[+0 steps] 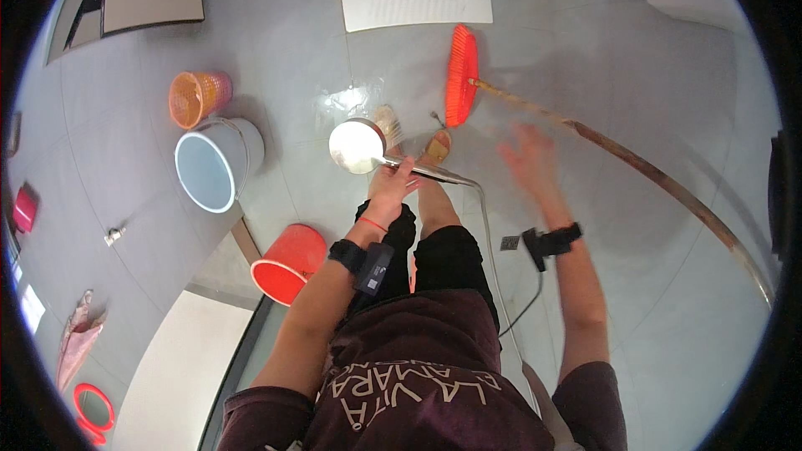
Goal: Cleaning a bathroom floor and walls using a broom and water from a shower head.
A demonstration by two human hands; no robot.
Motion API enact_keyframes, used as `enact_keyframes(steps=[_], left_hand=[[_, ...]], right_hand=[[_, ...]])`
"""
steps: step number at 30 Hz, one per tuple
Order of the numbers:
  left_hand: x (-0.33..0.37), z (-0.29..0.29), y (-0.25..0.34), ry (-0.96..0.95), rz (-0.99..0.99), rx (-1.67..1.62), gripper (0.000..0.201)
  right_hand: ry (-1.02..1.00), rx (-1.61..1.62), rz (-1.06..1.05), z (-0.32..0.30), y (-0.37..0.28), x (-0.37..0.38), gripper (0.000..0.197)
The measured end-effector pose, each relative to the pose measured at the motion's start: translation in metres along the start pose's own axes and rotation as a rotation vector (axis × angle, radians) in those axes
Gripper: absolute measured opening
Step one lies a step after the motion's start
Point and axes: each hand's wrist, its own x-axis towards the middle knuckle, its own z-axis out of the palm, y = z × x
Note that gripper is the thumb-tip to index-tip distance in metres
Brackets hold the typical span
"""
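The shower head is held in the left hand, on the near side of the squat toilet and roughly in line with its left edge. Its slim metal handle is gripped close to the round head, with the fingers wrapped around it; the far end of the handle, where the hose is joined, is pointed rightward. The right hand is raised off to the right of the squat toilet's near edge, blurred, with the fingers apart and nothing seen in it; it is kept well apart from the shower head, and neither handle nor hose is touched by it.

The shower head may be judged light and rigid, its polished surface likely to be slippery if wet, and some drag may be added by the flexible hose. It is best taken by the middle of the handle, so that the round face is left uncovered; a dent or crack could be caused by a drop onto the hard floor.
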Motion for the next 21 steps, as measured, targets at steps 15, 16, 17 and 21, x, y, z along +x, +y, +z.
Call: enact_keyframes(steps=[15,16,17,21], left_hand=[[-0.021,-0.045,-0.001,-0.073,-0.049,0.044,0.032],[-0.022,-0.046,-0.002,-0.073,-0.046,0.038,0.032],[-0.022,-0.046,-0.004,-0.081,-0.053,0.036,0.032],[-0.023,-0.051,-0.005,-0.136,-0.054,0.031,0.032]], right_hand=[[-0.43,-0.824,0.276,-0.078,0.074,0.022,0.03],[-0.431,-0.832,0.303,-0.076,0.069,0.021,0.03],[-0.423,-0.837,0.301,-0.074,0.063,0.022,0.03],[-0.409,-0.839,0.323,-0.06,0.056,0.019,0.029]])
